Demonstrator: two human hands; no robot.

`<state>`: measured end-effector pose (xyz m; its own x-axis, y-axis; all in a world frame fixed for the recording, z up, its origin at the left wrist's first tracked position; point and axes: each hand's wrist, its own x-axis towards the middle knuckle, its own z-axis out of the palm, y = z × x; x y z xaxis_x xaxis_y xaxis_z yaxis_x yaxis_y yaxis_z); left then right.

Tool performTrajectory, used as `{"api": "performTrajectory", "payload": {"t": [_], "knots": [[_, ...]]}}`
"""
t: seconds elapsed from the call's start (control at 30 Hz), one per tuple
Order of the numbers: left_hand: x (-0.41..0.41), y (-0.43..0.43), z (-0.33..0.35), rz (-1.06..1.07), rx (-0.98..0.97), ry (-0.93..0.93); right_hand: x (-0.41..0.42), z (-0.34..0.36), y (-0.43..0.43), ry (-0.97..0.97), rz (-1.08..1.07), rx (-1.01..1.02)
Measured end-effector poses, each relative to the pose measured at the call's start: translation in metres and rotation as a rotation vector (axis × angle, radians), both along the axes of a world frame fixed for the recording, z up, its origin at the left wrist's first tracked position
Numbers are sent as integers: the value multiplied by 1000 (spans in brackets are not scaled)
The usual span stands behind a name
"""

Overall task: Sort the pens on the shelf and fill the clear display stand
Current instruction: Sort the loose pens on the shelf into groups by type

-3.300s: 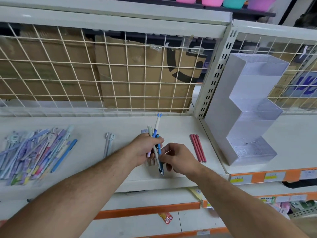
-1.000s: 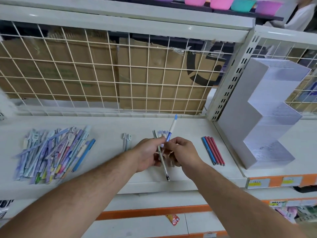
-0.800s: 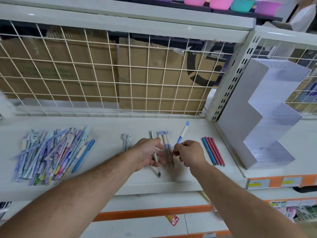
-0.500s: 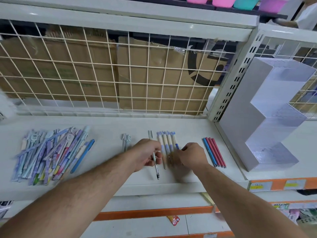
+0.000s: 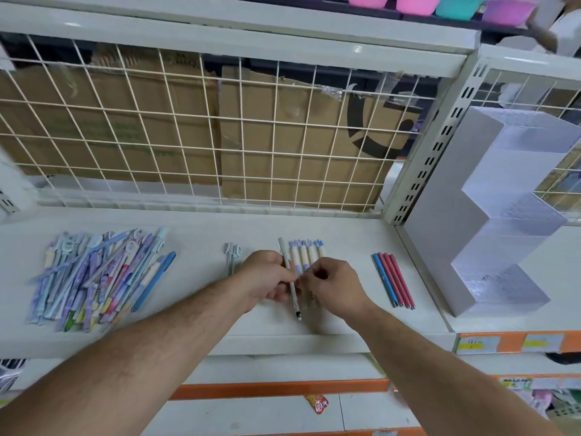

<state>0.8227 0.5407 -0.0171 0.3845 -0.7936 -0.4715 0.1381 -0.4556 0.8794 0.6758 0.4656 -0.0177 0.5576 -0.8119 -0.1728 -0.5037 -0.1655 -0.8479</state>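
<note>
On the white shelf (image 5: 201,234), my left hand (image 5: 267,278) grips a pale grey-green pen (image 5: 290,278) that points away from me. Right beside it lies a row of cream pens with blue caps (image 5: 306,251). My right hand (image 5: 333,286) has its fingers curled on the near ends of that row. A pile of mixed pastel pens (image 5: 94,275) lies at the left, with two grey pens (image 5: 232,256) between it and my hands. One blue and three red pens (image 5: 393,280) lie to the right. The stepped clear display stand (image 5: 503,221) stands at the far right, with no pens seen inside.
A wire grid panel (image 5: 220,136) with cardboard behind it closes the back of the shelf. A perforated upright post (image 5: 424,158) separates the two shelf bays. Orange price strips (image 5: 509,341) run along the shelf fronts below. Coloured tubs (image 5: 418,1) sit above.
My right hand has laid the blue-capped pen down into the row beside my left hand. The left hand still holds the grey-green pen. A blue pen has joined the red ones.
</note>
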Motion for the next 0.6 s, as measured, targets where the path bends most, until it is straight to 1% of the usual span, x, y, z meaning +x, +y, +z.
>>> {"api": "performTrajectory", "payload": {"t": [0.1, 0.23, 0.33, 0.43, 0.6], "knots": [[6, 5, -3, 26, -9, -89, 7, 4, 13, -72, 87, 97], [16, 18, -1, 61, -19, -91, 22, 8, 28, -49, 149, 168], [27, 29, -2, 78, -16, -94, 40, 5, 37, -31, 153, 161], [42, 42, 1, 77, 14, -143, 60, -1, 45, 13, 110, 134], [66, 66, 7, 40, 82, -226, 90, -15, 49, 159, 47, 78]]}}
